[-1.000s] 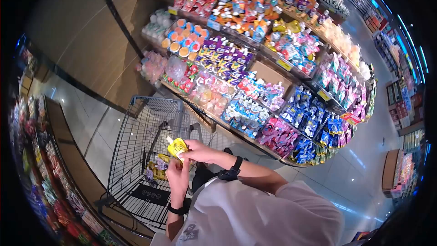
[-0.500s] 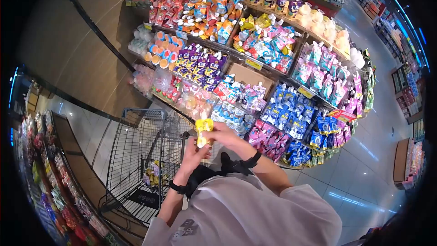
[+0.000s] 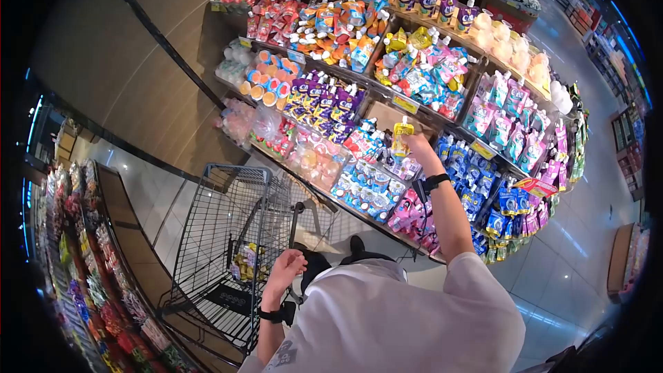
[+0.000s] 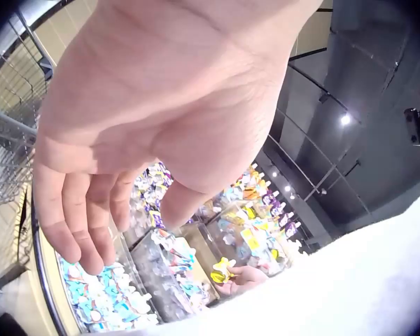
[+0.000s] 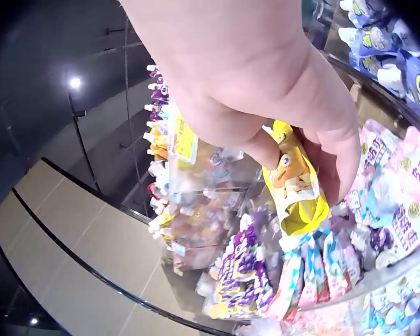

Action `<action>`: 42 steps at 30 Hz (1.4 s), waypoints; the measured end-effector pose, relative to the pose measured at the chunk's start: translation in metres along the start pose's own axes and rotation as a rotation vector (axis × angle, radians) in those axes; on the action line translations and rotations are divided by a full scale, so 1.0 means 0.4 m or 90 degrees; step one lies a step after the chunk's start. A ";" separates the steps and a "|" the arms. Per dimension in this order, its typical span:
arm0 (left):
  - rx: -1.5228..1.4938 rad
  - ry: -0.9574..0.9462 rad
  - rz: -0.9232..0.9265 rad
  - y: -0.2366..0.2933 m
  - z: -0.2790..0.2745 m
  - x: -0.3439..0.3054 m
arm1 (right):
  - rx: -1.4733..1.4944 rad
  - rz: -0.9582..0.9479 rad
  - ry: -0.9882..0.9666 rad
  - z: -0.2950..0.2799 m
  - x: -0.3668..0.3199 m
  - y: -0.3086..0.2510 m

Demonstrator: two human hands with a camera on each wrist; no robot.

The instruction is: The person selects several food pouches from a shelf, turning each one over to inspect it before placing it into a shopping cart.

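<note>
My right hand (image 3: 418, 145) pinches a yellow spouted pouch (image 3: 402, 137) between thumb and fingers. It holds the pouch over a display bin with bare brown cardboard (image 3: 382, 112) at its back. Seen from the right wrist, the yellow pouch (image 5: 294, 189) has a picture on its front, and pink and white pouches (image 5: 406, 203) are beside it. Loosely curled and holding nothing, my left hand (image 3: 284, 269) hangs near the cart's handle end. The left wrist view shows the left hand (image 4: 154, 119) large in front, with the pouch (image 4: 222, 270) beyond it.
A wire shopping cart (image 3: 186, 249) stands at the left with several yellow and purple packs (image 3: 247, 262) inside. The tiered display holds purple pouches (image 3: 324, 103), blue pouches (image 3: 463, 173) and jelly cups (image 3: 266, 79). Another stocked shelf (image 3: 97, 262) runs along the far left.
Both hands held the yellow pouch over the cart earlier. The left hand has let go and lowered; the right has carried the pouch up and right to the display bin.
</note>
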State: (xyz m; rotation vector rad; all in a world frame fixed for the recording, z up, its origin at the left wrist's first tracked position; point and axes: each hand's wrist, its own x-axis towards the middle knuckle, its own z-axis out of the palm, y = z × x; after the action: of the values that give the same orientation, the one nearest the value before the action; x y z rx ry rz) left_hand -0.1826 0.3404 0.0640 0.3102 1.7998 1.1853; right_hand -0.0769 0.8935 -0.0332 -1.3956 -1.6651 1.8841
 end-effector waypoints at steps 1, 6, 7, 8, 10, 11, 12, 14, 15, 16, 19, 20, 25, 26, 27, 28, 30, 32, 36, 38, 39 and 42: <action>-0.002 0.003 0.000 -0.008 -0.008 -0.003 | -0.002 -0.001 -0.003 0.007 0.010 -0.007; -0.047 0.049 -0.017 -0.054 -0.037 -0.016 | -0.094 -0.036 -0.021 0.044 0.044 -0.049; -0.052 0.054 -0.017 -0.057 -0.041 -0.016 | -0.182 -0.055 -0.044 0.037 0.088 -0.034; -0.054 0.058 -0.016 -0.065 -0.045 -0.017 | -0.233 -0.118 -0.038 0.032 0.147 -0.008; -0.109 0.066 -0.007 -0.088 -0.052 -0.019 | -0.371 -0.153 0.027 0.043 0.135 -0.069; -0.111 0.068 -0.007 -0.095 -0.057 -0.022 | -0.509 -0.185 0.097 0.048 0.117 -0.099; -0.096 0.073 -0.012 -0.097 -0.060 -0.024 | -0.456 -0.211 0.139 0.055 0.113 -0.104; -0.082 0.081 -0.015 -0.096 -0.063 -0.014 | -0.324 -0.219 0.112 0.062 0.168 -0.093; -0.076 0.079 -0.026 -0.094 -0.064 -0.012 | -0.190 -0.220 0.086 0.065 0.190 -0.078; -0.069 0.076 -0.041 -0.095 -0.063 -0.018 | -0.223 -0.190 0.127 0.094 0.064 -0.164; -0.064 0.065 -0.057 -0.105 -0.071 0.003 | 0.107 -0.345 0.114 0.102 0.305 0.044; -0.054 0.065 -0.061 -0.094 -0.070 0.005 | 0.050 -0.306 0.218 0.111 0.292 0.035; -0.036 0.058 -0.047 -0.065 -0.065 0.017 | -0.276 -0.260 0.476 0.144 0.185 -0.034; -0.038 0.058 -0.033 -0.061 -0.066 0.020 | -0.286 -0.257 0.447 0.146 0.179 -0.043; -0.034 0.058 -0.034 -0.058 -0.068 0.025 | -0.296 -0.254 0.420 0.145 0.192 -0.037; -0.041 0.052 -0.043 -0.058 -0.071 0.032 | -0.248 -0.246 0.446 0.144 0.212 -0.029; -0.036 0.035 -0.042 -0.054 -0.073 0.045 | -0.238 -0.242 0.432 0.130 0.204 -0.016; -0.041 0.026 -0.042 -0.062 -0.075 0.064 | -0.299 -0.279 0.396 0.117 0.155 -0.028; -0.013 -0.015 -0.035 -0.041 -0.063 0.092 | -0.266 -0.356 0.319 0.154 0.042 -0.002; 0.007 -0.030 -0.029 -0.027 -0.055 0.108 | -0.286 -0.430 0.371 0.176 0.003 0.025; 0.026 -0.034 -0.022 -0.022 -0.053 0.117 | -0.250 -0.366 0.311 0.178 -0.055 -0.008; 0.040 -0.047 -0.008 -0.012 -0.051 0.136 | -0.322 -0.389 0.326 0.149 -0.113 0.024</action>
State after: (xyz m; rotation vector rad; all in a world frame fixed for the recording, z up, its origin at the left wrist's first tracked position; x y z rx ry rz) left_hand -0.2270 0.3603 0.0317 0.3738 1.7746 1.0973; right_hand -0.0969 0.8212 -0.0276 -1.1802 -2.0322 0.7335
